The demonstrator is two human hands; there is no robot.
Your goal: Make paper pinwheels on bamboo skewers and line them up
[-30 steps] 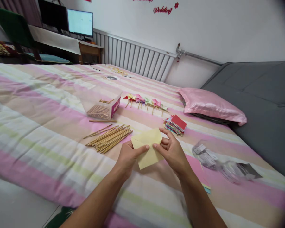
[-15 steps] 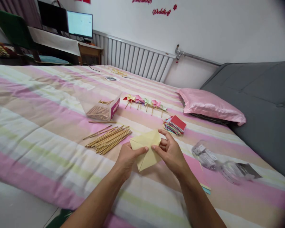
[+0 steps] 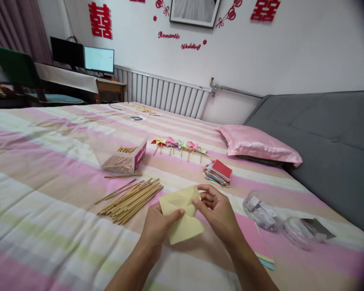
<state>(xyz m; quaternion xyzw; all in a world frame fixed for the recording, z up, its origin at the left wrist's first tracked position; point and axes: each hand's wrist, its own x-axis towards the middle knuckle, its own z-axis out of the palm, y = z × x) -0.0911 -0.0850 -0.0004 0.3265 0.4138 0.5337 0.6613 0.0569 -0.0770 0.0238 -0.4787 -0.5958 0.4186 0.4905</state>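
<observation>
I hold a folded yellow paper (image 3: 182,216) just above the striped bed (image 3: 48,169), pinched between both hands. My left hand (image 3: 156,226) grips its lower left part, thumb lying across the face of the sheet. My right hand (image 3: 216,212) pinches the upper right corner with thumb and fingertips. Just to the left of the paper lies a bundle of wooden sticks (image 3: 130,199), and beyond it a clear box (image 3: 124,155) with more sticks inside. A stack of coloured paper squares (image 3: 218,173) sits near my right hand, with a row of small pinwheels (image 3: 178,144) farther off.
</observation>
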